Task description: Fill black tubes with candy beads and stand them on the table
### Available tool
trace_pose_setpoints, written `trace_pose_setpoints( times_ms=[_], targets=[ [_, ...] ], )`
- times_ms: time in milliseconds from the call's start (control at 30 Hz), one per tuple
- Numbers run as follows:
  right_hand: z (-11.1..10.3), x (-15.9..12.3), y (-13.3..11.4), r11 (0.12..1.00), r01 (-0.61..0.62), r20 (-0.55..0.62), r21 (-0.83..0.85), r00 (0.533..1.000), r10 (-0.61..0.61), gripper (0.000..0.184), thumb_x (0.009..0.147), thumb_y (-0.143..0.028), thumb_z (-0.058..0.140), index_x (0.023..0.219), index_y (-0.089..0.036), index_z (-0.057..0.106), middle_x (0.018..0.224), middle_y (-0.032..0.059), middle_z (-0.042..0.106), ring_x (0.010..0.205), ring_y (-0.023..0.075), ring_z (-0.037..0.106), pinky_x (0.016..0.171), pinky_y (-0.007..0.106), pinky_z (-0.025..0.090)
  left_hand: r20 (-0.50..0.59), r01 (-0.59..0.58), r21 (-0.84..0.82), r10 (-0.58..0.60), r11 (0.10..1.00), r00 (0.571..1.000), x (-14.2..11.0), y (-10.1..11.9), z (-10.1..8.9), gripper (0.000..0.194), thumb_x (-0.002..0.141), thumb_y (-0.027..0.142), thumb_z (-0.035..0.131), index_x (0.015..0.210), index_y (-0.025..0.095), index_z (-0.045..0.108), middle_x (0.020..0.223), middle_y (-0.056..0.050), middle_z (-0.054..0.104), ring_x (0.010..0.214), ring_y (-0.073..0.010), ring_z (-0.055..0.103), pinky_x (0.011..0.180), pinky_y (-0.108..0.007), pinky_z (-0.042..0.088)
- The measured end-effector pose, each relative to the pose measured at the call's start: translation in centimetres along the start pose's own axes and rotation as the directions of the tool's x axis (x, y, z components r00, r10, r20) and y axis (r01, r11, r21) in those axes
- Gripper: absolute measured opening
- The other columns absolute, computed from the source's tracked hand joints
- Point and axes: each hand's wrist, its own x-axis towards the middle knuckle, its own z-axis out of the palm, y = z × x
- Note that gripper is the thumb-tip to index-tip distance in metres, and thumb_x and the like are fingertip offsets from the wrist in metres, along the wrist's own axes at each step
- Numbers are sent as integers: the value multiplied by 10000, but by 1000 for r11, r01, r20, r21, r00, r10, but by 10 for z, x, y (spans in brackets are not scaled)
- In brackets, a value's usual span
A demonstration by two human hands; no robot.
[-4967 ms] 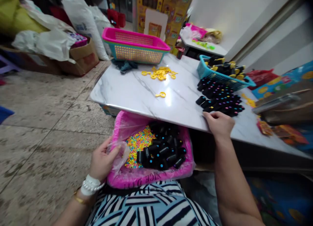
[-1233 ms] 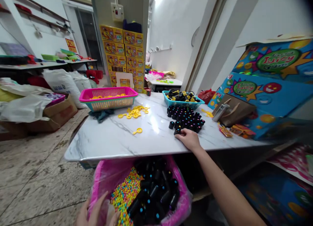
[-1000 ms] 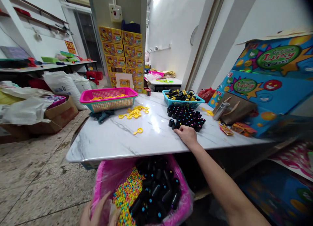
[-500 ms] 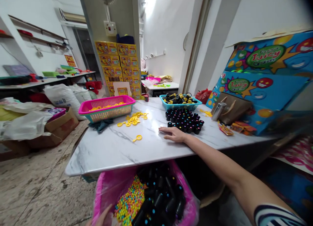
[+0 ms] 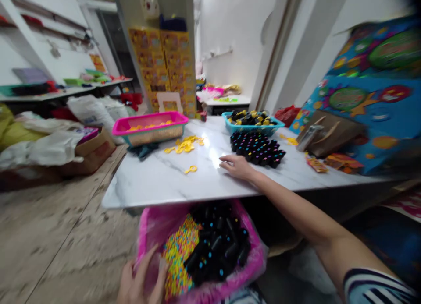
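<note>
My right hand [image 5: 239, 167] rests on the marble-patterned table [image 5: 158, 181], fingers stretched out, nothing visible in them. Right beside it stands a tight group of small black bottles [image 5: 258, 148] with coloured dots on their tops. My left hand [image 5: 141, 277] is at the left side of a pink plastic bin [image 5: 143, 234], fingers apart, slightly blurred. A clear plastic liner covers the bin, and the hand seems to touch it. Inside lie small multicoloured beads [image 5: 182, 247] and a heap of black bottles [image 5: 219, 242].
Yellow ring-ended wands [image 5: 186, 144] lie on the table, one wand [image 5: 190, 169] apart from the others. Behind are a pink-and-teal basket [image 5: 154, 131] and a blue basket [image 5: 251, 128] of black-and-yellow pieces. A metal flask [image 5: 309, 137] and brown bag [image 5: 340, 135] stand at right.
My left hand has come further into view and up over the bin's left side. The view has shifted, so the table appears higher. My right hand stays beside the bottles.
</note>
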Motion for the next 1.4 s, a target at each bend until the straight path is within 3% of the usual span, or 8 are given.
trace_pose_setpoints(
  times_ms=[100, 233, 500, 667, 833, 1067, 1233, 1400],
  targets=[
    [14, -65, -33, 977, 167, 152, 134, 971, -186, 287, 941, -360, 585, 1142, -210, 724, 1112, 65, 753, 992, 182, 707, 918, 307, 545, 83, 34, 143, -46, 989, 995, -2, 14, -12, 281, 859, 421, 632, 1049, 215, 643, 972, -83, 543, 864, -245, 611, 756, -358, 543],
    [43, -123, -57, 872, 395, 362, 291, 798, -482, 231, 972, -306, 544, 1088, -240, 733, 1000, 54, 760, 890, 171, 707, 815, 307, 576, 150, 90, 207, -122, 974, 981, -3, 24, -11, 118, 899, 277, 541, 802, 211, 553, 818, -39, 508, 697, -192, 540, 643, -291, 464],
    [117, -113, -89, 778, 627, 732, -44, 550, -401, 214, 863, -204, 651, 1069, -170, 695, 987, 129, 735, 934, 269, 641, 798, 366, 514, -13, 276, -2, -276, 961, 961, -9, 30, -11, 103, 852, 171, 552, 891, 222, 471, 764, 12, 539, 672, -158, 565, 674, -274, 464],
    [130, -96, -104, 961, 261, 632, -87, 760, -150, 370, 900, -438, 651, 1125, -146, 624, 869, 92, 728, 753, 227, 674, 658, 310, 497, 14, 366, -72, -366, 928, 930, -12, 30, -10, 248, 858, 198, 585, 1093, 181, 509, 982, -64, 644, 895, -206, 656, 779, -319, 516],
    [129, -87, -95, 898, 215, 638, 383, 642, -426, 287, 925, -302, 619, 1194, -203, 638, 1084, 70, 715, 902, 174, 695, 804, 292, 539, -30, 332, -141, -339, 933, 940, -12, 32, -9, 391, 874, 155, 564, 1257, 151, 486, 1163, -122, 641, 1103, -236, 639, 949, -364, 510],
    [148, -95, -88, 796, 481, 656, 367, 473, -588, 370, 915, -192, 609, 1281, -237, 637, 1332, 85, 624, 1141, 210, 639, 974, 352, 520, -29, 312, -125, -318, 942, 948, -14, 32, -8, 496, 914, 182, 540, 1397, 111, 449, 1267, -180, 616, 1200, -270, 596, 1014, -419, 497],
    [144, -95, -97, 720, 694, 656, -21, 553, -514, 279, 929, -192, 558, 1177, -174, 686, 1125, 126, 700, 985, 271, 627, 773, 369, 546, 33, 352, -139, -351, 926, 936, -10, 35, -15, 422, 925, 231, 550, 1322, 89, 556, 1031, -133, 663, 998, -252, 649, 889, -392, 545],
    [152, -107, -93, 817, 527, 642, 232, 549, -536, 306, 881, -111, 566, 1164, -185, 657, 1112, 100, 683, 994, 219, 640, 845, 333, 544, 43, 372, -198, -371, 907, 927, -9, 36, -15, 413, 920, 225, 551, 1312, 100, 583, 997, -105, 663, 936, -222, 652, 866, -354, 537]
  ],
)
